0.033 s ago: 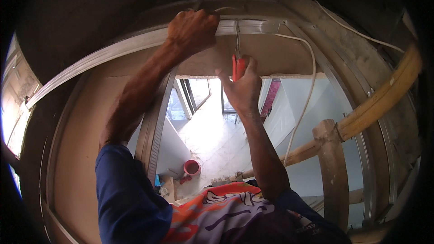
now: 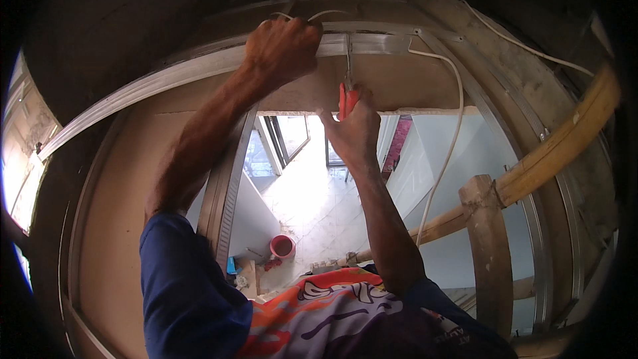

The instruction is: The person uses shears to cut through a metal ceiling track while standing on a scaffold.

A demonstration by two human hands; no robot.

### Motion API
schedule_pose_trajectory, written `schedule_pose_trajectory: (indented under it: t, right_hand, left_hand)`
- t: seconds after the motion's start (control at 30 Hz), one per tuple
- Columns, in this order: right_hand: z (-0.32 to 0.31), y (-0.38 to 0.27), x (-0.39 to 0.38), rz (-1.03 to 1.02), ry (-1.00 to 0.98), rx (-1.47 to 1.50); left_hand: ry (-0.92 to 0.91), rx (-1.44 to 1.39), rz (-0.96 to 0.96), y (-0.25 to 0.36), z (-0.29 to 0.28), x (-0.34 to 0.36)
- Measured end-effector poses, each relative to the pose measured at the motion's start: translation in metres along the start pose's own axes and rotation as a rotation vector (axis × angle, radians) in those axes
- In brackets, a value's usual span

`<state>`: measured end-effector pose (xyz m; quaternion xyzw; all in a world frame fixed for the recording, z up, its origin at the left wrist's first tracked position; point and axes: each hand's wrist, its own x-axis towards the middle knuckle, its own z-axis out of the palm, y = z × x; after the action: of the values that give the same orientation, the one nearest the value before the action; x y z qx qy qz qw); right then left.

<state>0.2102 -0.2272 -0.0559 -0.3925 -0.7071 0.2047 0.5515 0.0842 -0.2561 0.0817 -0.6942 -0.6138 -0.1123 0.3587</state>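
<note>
Overhead, my left hand [image 2: 284,45] is closed in a fist at the long silvery metal channel [image 2: 379,44], wrapped over it. Thin white cable ends [image 2: 330,12] show just above the knuckles; whether the fist also holds them is hidden. My right hand [image 2: 359,129] grips red-handled pliers [image 2: 348,101] a little lower and to the right. Their jaws point up and meet a thin hanging wire [image 2: 349,53] that crosses the channel. The fingers cover part of the handles.
A white cable [image 2: 458,113] hangs down on the right. Wooden poles [image 2: 555,146] and a post [image 2: 487,246] stand close to my right arm. Metal framing [image 2: 229,186] runs past the left arm. Far below, a red bucket [image 2: 282,246] sits on the tiled floor [image 2: 319,219].
My right hand and the pliers have shifted very slightly, with the handles turned a bit. More white cable shows above my left fist, which stays at the channel.
</note>
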Motion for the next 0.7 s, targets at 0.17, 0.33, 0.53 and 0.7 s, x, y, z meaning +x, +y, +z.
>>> schedule_pose_trajectory:
  t: [0.17, 0.33, 0.53, 0.7]
  right_hand:
    - [0.002, 0.013, 0.014, 0.177, -0.286, 0.177]
    - [0.010, 0.017, 0.014, 0.238, -0.281, 0.341]
    - [0.014, 0.024, 0.018, 0.188, -0.276, 0.277]
    - [0.007, 0.026, 0.015, 0.116, -0.249, 0.254]
  left_hand:
    - [0.051, 0.026, 0.031, 0.002, 0.002, -0.004]
    - [0.125, 0.077, 0.056, 0.004, 0.007, -0.004]
    - [0.084, 0.076, 0.058, 0.003, 0.010, -0.003]
    - [-0.047, 0.017, 0.055, 0.004, 0.004, -0.003]
